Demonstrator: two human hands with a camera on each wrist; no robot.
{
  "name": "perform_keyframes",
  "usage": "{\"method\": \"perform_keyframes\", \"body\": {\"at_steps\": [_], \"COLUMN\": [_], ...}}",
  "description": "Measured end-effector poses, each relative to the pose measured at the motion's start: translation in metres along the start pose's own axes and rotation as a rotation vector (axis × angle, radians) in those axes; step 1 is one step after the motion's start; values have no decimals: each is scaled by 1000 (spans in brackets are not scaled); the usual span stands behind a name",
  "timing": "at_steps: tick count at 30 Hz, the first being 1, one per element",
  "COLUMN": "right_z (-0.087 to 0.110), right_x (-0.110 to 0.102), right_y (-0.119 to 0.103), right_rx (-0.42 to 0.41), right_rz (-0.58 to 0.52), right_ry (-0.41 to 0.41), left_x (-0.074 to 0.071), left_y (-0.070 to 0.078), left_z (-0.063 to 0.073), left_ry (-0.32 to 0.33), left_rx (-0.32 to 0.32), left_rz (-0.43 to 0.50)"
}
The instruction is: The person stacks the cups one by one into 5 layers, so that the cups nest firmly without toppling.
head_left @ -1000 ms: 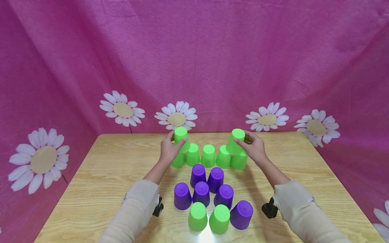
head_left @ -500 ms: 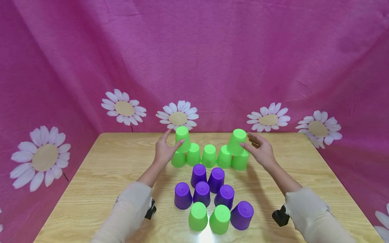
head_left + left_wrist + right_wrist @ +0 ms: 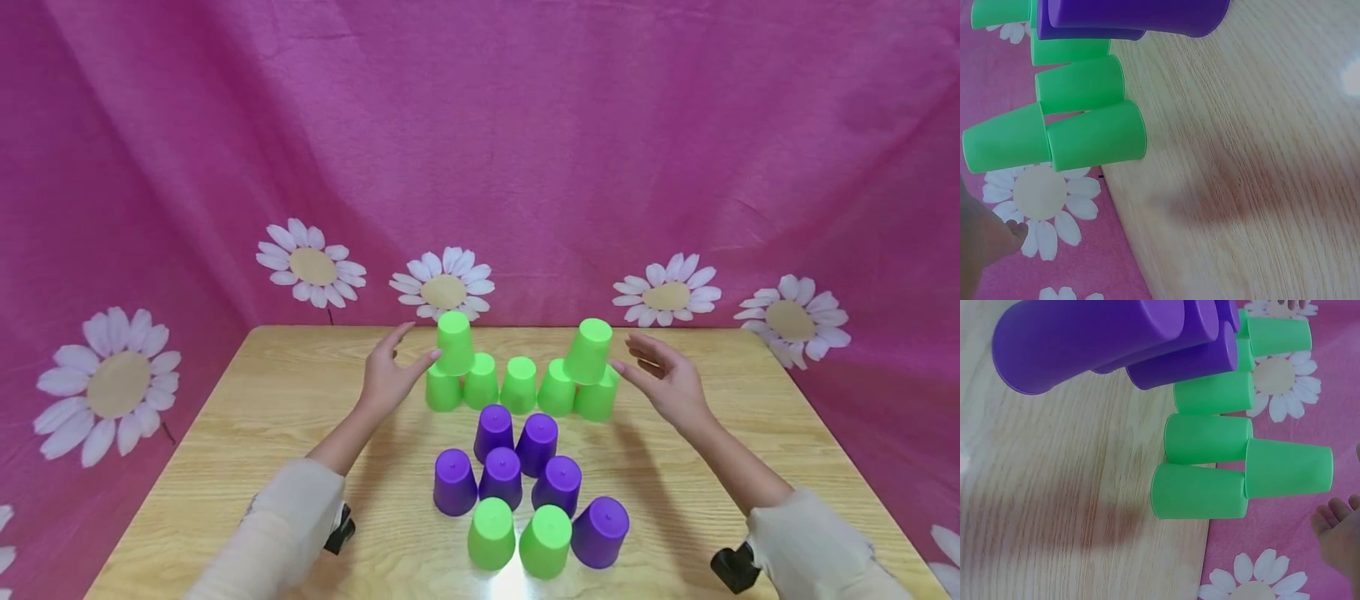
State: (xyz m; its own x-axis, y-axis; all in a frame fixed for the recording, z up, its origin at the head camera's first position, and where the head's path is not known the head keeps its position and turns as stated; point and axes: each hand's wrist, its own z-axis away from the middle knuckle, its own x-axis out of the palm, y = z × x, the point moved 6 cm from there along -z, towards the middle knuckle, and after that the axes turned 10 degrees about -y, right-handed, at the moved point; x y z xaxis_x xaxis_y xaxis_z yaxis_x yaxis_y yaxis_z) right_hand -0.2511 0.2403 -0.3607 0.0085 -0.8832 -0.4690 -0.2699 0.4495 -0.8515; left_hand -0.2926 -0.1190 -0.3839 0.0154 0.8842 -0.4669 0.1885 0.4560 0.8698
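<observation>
Upside-down green cups form a row at the back of the table, its middle cup (image 3: 518, 386) between two pairs. One upper green cup (image 3: 454, 343) rests across the left pair, another upper green cup (image 3: 588, 352) across the right pair. My left hand (image 3: 389, 375) is beside the left upper cup, fingers spread, thumb tip near its lower side, holding nothing. Beyond the right upper cup my right hand (image 3: 670, 383) is open, its thumb close to that cup's base. In the right wrist view the right upper cup (image 3: 1289, 467) bridges two lower ones, apart from my fingers (image 3: 1335, 512).
In front of the row stand several upside-down purple cups (image 3: 501, 477). Nearer still are two green cups, one on the left (image 3: 491, 535) and one on the right (image 3: 545, 542), with a purple cup (image 3: 600, 533) beside them. A pink flowered cloth (image 3: 480, 167) hangs behind the wooden table (image 3: 247, 433).
Both hands have let go of the upper green cups and drawn outward, left hand to the left, right hand to the right. The cups stay standing on the row.
</observation>
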Motion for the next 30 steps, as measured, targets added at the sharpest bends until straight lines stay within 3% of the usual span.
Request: {"method": "perform_keyframes", "body": {"at_steps": [9, 19, 30], "right_z": [18, 37, 57], "right_x": [-1, 13, 32], "right_y": [-18, -26, -28], "right_rx": [-91, -178, -217], "right_rz": [-48, -106, -149], "right_ry": [-35, -101, -173], "left_x": [-6, -4, 4], "left_y": [11, 18, 24], "left_z": [13, 34, 53], "left_ry": [-3, -62, -103], "left_rx": [88, 90, 144], "left_rz": [39, 86, 104]}}
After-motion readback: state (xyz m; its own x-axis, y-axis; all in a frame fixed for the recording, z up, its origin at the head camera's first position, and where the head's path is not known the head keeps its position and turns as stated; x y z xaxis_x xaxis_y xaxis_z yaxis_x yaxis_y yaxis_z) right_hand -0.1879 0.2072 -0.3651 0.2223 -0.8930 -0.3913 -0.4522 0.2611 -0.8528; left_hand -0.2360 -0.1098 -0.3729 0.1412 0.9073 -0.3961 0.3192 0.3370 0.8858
